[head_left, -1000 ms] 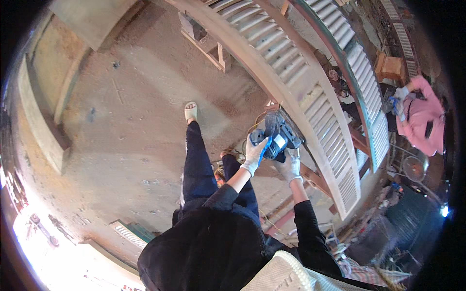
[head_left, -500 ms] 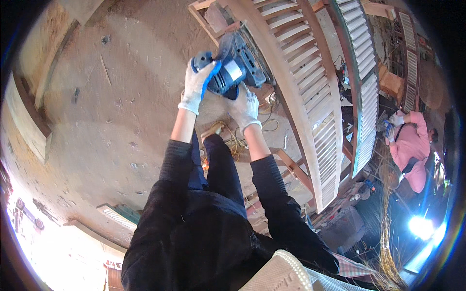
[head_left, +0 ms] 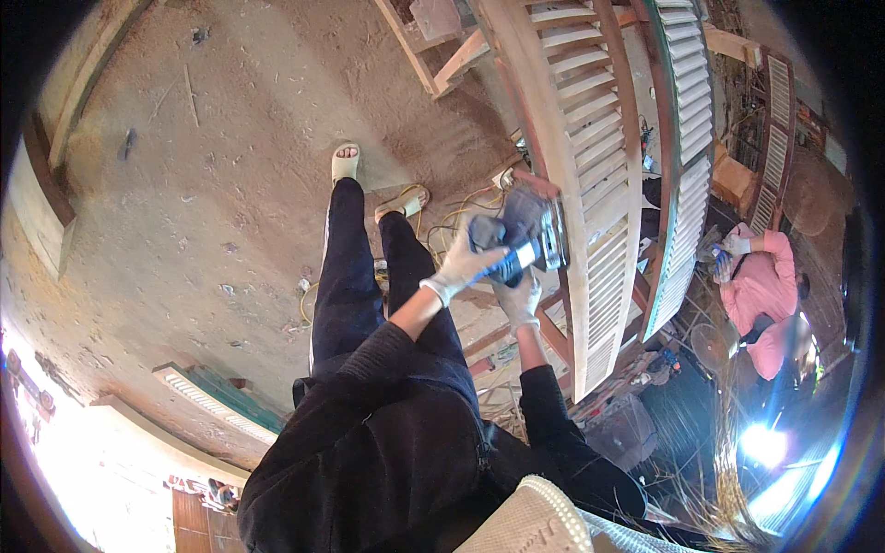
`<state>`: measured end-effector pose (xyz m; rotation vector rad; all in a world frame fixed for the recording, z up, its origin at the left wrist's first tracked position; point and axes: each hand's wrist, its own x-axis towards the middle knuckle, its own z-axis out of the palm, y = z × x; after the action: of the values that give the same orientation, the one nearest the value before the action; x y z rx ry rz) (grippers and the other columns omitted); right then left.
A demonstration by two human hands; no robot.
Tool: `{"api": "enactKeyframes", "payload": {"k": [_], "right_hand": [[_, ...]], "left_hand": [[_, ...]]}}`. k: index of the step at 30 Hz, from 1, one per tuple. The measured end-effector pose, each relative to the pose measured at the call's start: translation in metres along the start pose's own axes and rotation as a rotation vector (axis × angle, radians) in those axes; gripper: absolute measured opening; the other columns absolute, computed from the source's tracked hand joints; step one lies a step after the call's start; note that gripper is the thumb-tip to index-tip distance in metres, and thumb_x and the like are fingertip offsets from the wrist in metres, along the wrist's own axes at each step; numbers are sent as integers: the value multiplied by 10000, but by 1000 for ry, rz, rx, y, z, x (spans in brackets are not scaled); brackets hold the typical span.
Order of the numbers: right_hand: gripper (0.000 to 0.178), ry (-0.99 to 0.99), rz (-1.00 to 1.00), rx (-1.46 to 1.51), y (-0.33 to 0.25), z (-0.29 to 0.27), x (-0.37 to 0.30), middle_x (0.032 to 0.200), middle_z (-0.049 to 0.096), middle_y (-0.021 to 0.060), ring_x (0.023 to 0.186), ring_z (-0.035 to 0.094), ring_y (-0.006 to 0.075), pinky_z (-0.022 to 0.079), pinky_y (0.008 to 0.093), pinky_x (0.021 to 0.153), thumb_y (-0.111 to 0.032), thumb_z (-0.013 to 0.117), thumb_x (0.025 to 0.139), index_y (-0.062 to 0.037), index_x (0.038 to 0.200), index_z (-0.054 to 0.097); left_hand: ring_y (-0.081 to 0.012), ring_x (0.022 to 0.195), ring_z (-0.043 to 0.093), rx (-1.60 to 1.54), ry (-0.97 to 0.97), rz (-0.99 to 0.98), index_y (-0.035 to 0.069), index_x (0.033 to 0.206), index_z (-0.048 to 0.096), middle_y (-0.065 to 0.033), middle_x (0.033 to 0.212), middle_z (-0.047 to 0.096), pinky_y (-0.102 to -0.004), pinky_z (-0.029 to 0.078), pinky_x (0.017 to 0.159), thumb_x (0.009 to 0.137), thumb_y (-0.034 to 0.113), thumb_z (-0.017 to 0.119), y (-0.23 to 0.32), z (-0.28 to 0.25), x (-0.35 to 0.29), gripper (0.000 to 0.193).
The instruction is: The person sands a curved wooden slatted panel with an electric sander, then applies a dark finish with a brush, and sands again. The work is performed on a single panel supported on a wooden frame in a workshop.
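Observation:
A dark blue power sander [head_left: 525, 226], its body partly blurred, is pressed with its flat base against the left edge of a slatted wooden shutter [head_left: 604, 198]. My left hand [head_left: 461, 263], in a white glove with blue on it, wraps round the grip at the tool's rear. My right hand [head_left: 519, 297], also gloved, holds the near side of the sander from below, its fingers partly hidden by the tool. The shutter has a bare wood frame and pale slats, and stands tilted on its long edge.
Behind stands a second shutter with a green edge [head_left: 684, 184]. A cable [head_left: 442, 226] lies by my sandalled feet. At the right, a person in pink [head_left: 761, 276] handles a tool near another shutter. Wooden framing [head_left: 433, 69] sticks out at the top. A bright light [head_left: 765, 445] glares lower right.
The sander and both hands have moved nearer and to the right along the shutter's edge. My legs and feet now show more fully.

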<state>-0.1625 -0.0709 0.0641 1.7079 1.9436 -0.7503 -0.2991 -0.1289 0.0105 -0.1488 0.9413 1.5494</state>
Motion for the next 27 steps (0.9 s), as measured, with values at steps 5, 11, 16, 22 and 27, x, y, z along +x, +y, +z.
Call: {"api": "enactKeyframes", "payload": {"k": [5,11,16,22,27], "right_hand": [[661,128,-201,160,-112,8,49,1022,651,225,952,623,402,494,464,825,-458,732,654,-51,1150,575],[573,240,-384,213,-222,-5,89,952,658,239,920,623,408,485,472,814,-474,702,673,-44,1042,616],[596,319,-397,237,-151,11,77,997,654,232,942,626,396,485,461,822,-444,715,674,-46,1103,601],[765,148,-229,187,-18,3,6,993,663,212,909,641,387,505,453,775,-576,767,601,-74,1150,587],[712,93,-167,223,17,-3,-14,906,692,152,840,672,328,511,395,731,-435,821,613,-60,1163,568]], "left_hand": [[-141,906,577,214,61,193,27,1074,540,-50,994,606,-305,499,833,718,145,803,94,-48,69,458],[-199,994,599,273,150,351,53,1141,605,-90,1102,627,-371,455,906,785,402,692,201,-87,132,506],[-161,931,621,280,93,330,22,1199,532,-67,1059,629,-305,511,863,795,197,752,163,-44,86,491],[-146,996,527,189,61,96,32,1112,470,-55,1077,548,-311,454,909,720,108,799,42,5,3,518],[-163,995,571,320,127,101,9,1205,440,-93,1071,604,-319,449,909,688,161,801,16,26,-22,648]]}}
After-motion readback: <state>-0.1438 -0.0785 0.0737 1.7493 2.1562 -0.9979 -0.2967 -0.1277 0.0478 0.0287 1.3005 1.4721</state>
